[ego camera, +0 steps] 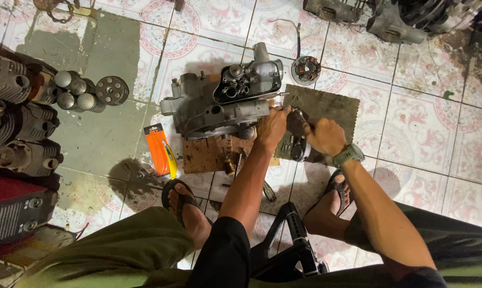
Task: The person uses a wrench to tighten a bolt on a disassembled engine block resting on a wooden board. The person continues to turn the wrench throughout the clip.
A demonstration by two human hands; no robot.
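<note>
Bright, warm overhead light on the tiled floor [411,122] beyond the hands, pale tiles close to washing out. Soft shadows pool just under the engine casing [225,98] ahead of the left hand [272,127] and beside both feet. Far left of the hands it falls dim and murky. Focus is fairly crisp centrally, edges bend slightly
</note>
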